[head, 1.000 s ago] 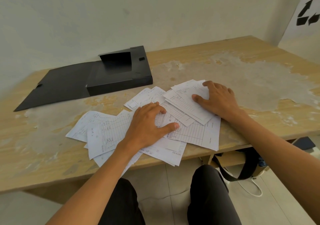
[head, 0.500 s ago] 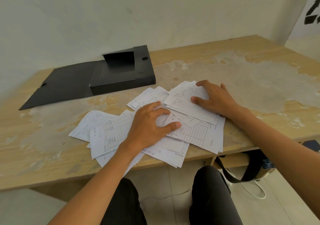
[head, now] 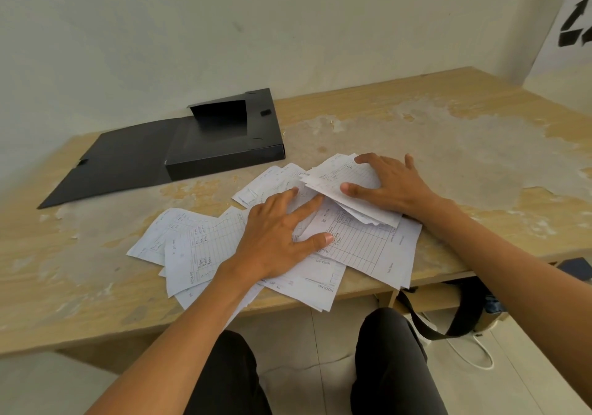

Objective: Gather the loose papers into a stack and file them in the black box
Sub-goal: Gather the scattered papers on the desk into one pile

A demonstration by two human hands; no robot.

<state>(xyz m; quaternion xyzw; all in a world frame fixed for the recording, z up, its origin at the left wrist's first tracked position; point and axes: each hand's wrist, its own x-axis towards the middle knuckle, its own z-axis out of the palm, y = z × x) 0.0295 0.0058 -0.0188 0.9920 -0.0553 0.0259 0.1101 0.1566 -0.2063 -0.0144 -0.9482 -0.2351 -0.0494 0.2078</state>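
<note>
Gathering step. Left hand [head: 275,238] and right hand [head: 389,187], apart, press flat and open on scattered white ruled papers [head: 362,245] at the worn wooden table [head: 448,145] edge. Open black cardboard box [head: 224,145] nearby. Next probably: sweep sheets together.

Illumination is soft, diffuse and moderately bright with a faint green cast on the wall [head: 288,24]; no hard-edged shadows, only weak contact shading under the black box [head: 224,155] and beneath the table [head: 480,133] edge, and no glare (the light source itself cannot be located). Wide-angle distortion bows the table's far edge and stretches both forearms toward the lower corners. Sharpness is fair at centre, though print on the papers [head: 205,248] is mostly illegible and slightly smeared, and the frame edges are softer.
</note>
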